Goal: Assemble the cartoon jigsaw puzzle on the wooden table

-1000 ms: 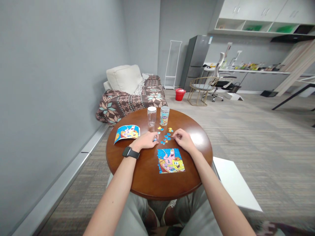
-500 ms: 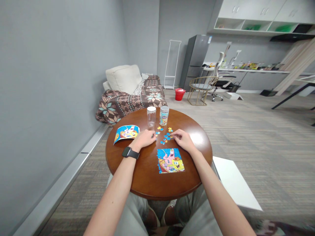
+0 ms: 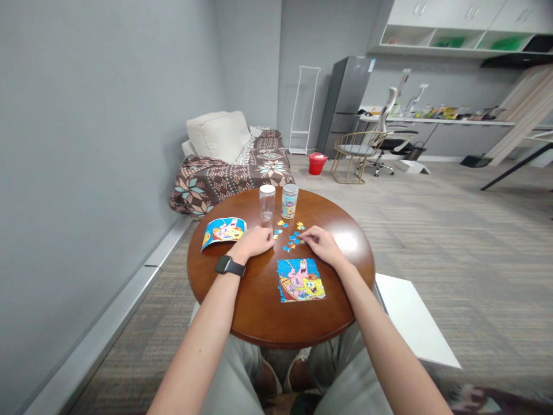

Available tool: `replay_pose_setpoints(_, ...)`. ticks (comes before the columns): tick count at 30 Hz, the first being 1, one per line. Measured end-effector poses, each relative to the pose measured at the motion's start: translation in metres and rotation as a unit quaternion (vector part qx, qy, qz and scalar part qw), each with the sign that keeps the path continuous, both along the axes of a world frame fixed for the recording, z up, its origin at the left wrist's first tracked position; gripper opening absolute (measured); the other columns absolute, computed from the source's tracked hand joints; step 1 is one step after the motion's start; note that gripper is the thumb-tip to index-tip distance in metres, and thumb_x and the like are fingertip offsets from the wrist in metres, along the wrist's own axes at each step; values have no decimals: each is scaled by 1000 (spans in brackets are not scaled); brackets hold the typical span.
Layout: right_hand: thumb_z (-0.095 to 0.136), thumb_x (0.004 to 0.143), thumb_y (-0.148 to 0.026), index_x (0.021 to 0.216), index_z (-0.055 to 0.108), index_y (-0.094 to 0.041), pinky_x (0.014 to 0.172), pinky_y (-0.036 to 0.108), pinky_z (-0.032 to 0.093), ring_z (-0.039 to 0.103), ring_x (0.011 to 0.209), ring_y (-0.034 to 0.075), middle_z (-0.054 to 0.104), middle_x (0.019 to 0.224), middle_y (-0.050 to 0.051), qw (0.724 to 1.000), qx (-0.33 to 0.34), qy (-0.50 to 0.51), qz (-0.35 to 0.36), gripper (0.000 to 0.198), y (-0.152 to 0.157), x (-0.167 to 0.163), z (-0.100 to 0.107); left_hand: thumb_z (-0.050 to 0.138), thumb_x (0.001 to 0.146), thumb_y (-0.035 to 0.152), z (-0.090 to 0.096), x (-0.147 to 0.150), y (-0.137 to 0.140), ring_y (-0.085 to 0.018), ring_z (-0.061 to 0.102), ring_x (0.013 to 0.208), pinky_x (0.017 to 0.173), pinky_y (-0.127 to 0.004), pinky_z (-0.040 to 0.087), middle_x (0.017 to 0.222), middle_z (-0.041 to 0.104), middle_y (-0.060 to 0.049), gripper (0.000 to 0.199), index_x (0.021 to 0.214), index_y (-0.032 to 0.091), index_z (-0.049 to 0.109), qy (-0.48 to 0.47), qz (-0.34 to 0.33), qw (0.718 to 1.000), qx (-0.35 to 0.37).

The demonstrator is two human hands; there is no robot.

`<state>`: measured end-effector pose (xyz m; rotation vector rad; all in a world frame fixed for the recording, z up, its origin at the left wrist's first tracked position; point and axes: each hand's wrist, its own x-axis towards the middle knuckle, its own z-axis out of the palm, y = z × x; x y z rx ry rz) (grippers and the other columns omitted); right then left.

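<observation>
Loose blue and yellow jigsaw puzzle pieces lie scattered on the round brown table. My left hand, a dark watch on its wrist, rests at their left side with curled fingers; whatever is in them is hidden. At the right edge of the pile, my right hand has its thumb and fingertips closed on a puzzle piece. Nearer to me lies a partly assembled jigsaw puzzle of a pink and a yellow cartoon figure, its left edge jagged. A curved picture sheet with the same scene lies beyond my left wrist.
Behind the pieces stand a clear jar with a white lid and a printed jar with a silver lid. A patterned couch is beyond the table, a red bin on the floor, and a white panel to the right.
The whole view has shifted slightly. Both hands stay at nearly the same spots by the loose pieces, and the assembled puzzle and jars have not moved on the table.
</observation>
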<state>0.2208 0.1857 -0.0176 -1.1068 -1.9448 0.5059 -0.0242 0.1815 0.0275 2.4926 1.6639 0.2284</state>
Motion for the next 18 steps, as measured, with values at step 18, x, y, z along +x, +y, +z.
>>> replay_pose_setpoints(18, 52, 74, -16, 84, 60, -19, 57, 26, 47, 54, 57, 12, 63, 73, 1, 1000, -20, 21, -11, 13, -4, -3, 3, 46, 85, 32, -2, 0, 1, -21, 65, 76, 63, -26, 41, 82, 70, -7, 22, 83, 21, 64, 5, -4, 1000, -5)
